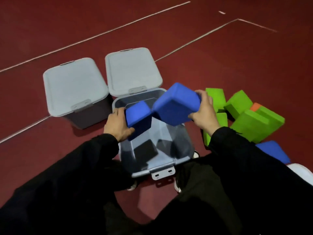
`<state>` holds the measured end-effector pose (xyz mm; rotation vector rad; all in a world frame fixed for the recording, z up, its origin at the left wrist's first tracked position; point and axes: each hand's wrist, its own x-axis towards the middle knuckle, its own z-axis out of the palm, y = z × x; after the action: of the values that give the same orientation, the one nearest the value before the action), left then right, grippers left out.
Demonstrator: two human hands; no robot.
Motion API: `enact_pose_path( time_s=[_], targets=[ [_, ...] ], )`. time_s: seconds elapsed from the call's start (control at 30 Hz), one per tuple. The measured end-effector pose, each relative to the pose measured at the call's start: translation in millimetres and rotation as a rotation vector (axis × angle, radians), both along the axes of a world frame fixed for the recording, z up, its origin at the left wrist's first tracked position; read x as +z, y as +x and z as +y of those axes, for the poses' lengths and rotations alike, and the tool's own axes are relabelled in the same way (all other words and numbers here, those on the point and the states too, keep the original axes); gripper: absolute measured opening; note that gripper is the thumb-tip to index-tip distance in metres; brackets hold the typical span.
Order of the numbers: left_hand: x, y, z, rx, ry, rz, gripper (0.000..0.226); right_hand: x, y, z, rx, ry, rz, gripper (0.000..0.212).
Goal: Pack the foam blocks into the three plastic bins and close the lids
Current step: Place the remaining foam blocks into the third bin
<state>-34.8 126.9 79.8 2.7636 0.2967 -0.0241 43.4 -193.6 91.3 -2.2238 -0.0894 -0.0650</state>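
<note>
Head view, looking down over your arms at the red floor (220,65). Your left hand (116,123) grips a small blue block (138,118): the fingers curl round its left face and the thumb sits under its lower corner. Your right hand (204,111) grips a larger blue block (176,103) at its right end, fingers curled over the top edge and thumb pressed to the near face. The two blocks are tilted and meet corner to corner above the open bin (157,170), which stands between your black sleeves with its lid off and its latch (163,175) toward you. Dark shapes show through the bin's clear walls; what they are cannot be told.

Two closed bins stand side by side beyond the open one: the left bin (74,85) and the right bin (132,70), each with a grey lid seated on top. The right bin's near edge touches the open bin's far rim.

To your right, loose green blocks (254,122) lie heaped on the floor, with an orange block (255,106) partly buried among them and a third blue block (274,152) nearer you, behind your right sleeve.
</note>
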Motion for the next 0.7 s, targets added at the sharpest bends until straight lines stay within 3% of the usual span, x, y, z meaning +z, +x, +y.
enact_pose_path(
  time_s=[0.13,0.3,0.43,0.5,0.7],
  targets=[
    [-47.2,-26.9,10.5,-0.018,-0.003,0.137,0.082,-41.5,-14.3,46.6,-0.013,-0.069,0.117,0.077],
    [-86.4,-29.5,-20.8,-0.248,0.087,0.174,0.081,-88.3,-23.4,41.5,-0.096,-0.167,0.253,0.08],
    [-109.7,-28.9,-20.9,-0.111,-0.073,0.307,0.092,-93.6,-17.3,38.8,-0.035,-0.327,0.257,0.097],
    [-120.1,-30.0,-16.8,-0.089,-0.08,0.353,0.084,-92.2,-21.7,41.3,0.02,-0.393,0.254,0.091],
    [-139.7,-42.4,-27.4,-0.222,0.28,0.412,0.064,-93.9,-27.1,37.4,0.11,-0.499,0.268,0.08]
  ],
)
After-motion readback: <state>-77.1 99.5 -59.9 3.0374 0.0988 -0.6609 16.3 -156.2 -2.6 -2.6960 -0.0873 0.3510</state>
